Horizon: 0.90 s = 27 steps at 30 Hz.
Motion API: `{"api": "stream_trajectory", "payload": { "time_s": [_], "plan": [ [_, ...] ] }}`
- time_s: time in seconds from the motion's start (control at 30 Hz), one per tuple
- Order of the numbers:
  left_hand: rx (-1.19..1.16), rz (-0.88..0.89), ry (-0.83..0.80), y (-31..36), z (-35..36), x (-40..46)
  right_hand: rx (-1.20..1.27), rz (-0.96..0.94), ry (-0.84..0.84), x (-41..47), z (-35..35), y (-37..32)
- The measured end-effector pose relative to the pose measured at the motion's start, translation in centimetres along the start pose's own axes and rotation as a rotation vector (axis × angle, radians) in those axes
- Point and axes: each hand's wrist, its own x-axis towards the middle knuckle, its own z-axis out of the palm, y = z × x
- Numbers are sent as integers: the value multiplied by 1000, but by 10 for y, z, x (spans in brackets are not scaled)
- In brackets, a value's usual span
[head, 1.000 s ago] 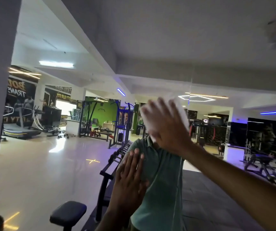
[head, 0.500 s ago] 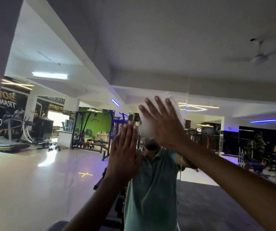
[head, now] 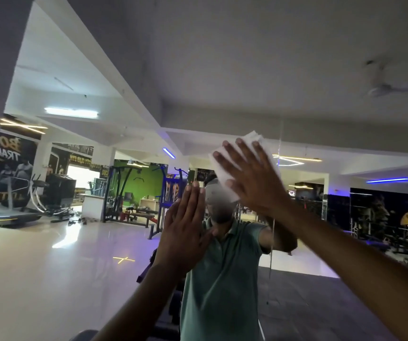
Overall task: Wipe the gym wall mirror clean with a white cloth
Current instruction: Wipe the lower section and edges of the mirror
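The right hand [head: 252, 178] presses a folded white cloth [head: 225, 166] flat against the wall mirror [head: 79, 254], fingers straight, grip released. The left hand [head: 185, 230] rests flat beside it, fingers straight, holding nothing.

Two bare forearms, sleeveless to the frame's edge; the left hand [head: 185, 232] and right hand [head: 252, 178] wear no gloves, rings or watch. The reflection shows a green short-sleeved polo shirt [head: 222, 279].
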Motion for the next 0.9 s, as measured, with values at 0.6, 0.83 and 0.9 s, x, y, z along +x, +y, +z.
{"api": "stream_trajectory", "payload": {
  "time_s": [0.6, 0.83, 0.9],
  "plan": [
    [-21, -33, -67, -9, 9, -110, 60, 293, 45, -20, 7, -55],
    [43, -60, -44, -21, 16, -157, 99, -34, -39, -3, 14, -148],
    [49, -63, -55, -19, 14, -158, 97, -97, -37, -20, 17, -127]
  ]
}}
